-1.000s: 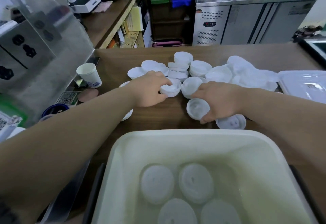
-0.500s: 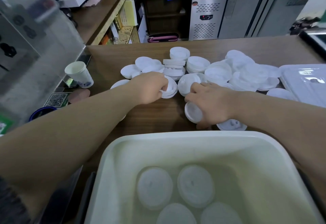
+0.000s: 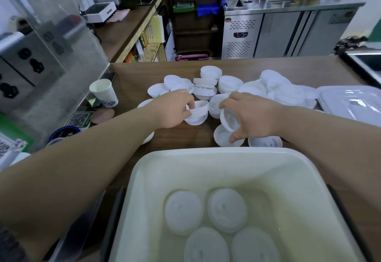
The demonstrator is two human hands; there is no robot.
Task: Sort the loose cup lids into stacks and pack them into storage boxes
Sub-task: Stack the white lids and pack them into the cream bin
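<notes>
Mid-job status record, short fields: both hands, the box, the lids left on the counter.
left hand: grips lid stack
right hand: holds single lid, tilted, over a flat lid
storage box: nearest, open, four packed lids showing at bottom
loose lids: piled on counter beyond both hands
paper cup: upright, far left

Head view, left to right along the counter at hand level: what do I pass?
Paper cup → left hand → lid stack it grips → tilted lid → right hand holding it → translucent tray.
</notes>
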